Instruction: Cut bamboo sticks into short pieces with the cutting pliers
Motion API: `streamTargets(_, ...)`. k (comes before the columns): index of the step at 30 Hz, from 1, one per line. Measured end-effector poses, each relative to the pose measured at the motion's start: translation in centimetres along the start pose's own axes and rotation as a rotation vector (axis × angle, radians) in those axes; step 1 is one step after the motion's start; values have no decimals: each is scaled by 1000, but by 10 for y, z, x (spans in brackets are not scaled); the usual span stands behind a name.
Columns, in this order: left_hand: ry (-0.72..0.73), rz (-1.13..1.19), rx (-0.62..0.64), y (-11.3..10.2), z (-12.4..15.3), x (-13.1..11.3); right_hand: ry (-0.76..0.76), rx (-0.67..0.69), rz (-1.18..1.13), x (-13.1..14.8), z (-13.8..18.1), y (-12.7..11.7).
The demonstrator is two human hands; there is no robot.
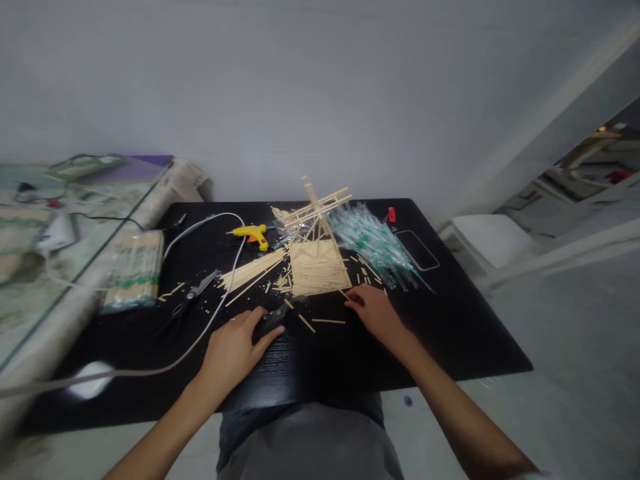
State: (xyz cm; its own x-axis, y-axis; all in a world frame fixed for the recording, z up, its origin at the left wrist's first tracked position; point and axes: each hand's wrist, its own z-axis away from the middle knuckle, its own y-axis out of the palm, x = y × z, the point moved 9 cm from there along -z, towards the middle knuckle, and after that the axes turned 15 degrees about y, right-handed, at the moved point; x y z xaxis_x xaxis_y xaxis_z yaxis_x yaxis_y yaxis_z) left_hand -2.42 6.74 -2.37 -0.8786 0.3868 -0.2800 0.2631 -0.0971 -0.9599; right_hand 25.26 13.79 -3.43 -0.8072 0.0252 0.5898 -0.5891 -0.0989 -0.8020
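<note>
My left hand [235, 347] rests on the black table with thumb and fingers around a dark tool [273, 320]; its exact kind is too dim to make out. A thin wooden stick [345, 295] is pinched in the fingers of my right hand [374, 313], beside the front right corner of a flat panel of sticks [320, 270]. Attached to or standing behind that panel is a windmill-like stick frame [317, 210] with crossed arms. Two short loose sticks, one of them a cut stick [329, 321], lie between my hands.
Left on the table [450, 347] are a yellow glue gun [257, 235], scissors [197, 288], a stick bundle [255, 272] and a packaged bundle [133, 267]. A white cable [200, 337] crosses there. Green-and-clear wrappers [373, 240] and a red object [391, 215] lie right.
</note>
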Motion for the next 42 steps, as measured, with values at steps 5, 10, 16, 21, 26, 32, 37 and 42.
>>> streamTargets(5,-52,186,73,6,-7,-7,4,-29,43,-8,2,4)
streamTargets(10,-36,294,57,10,-10,-12,-30,-32,-164,23,20,1)
streamTargets(16,-44,345,58,10,-11,-19,-14,287,-569,70,51,36)
streamTargets(21,-46,314,56,11,-11,-19,-18,269,-580,78,53,44)
streamTargets(26,-63,268,55,14,-10,-13,-26,251,-543,80,51,44)
streamTargets(32,-41,322,25,9,-21,-13,-77,167,-491,88,39,34)
streamTargets(37,4,301,-141,-42,-54,-12,-215,24,-406,119,13,-10)
streamTargets(42,58,277,-326,-107,-86,-20,-395,-227,-269,164,-2,-78)
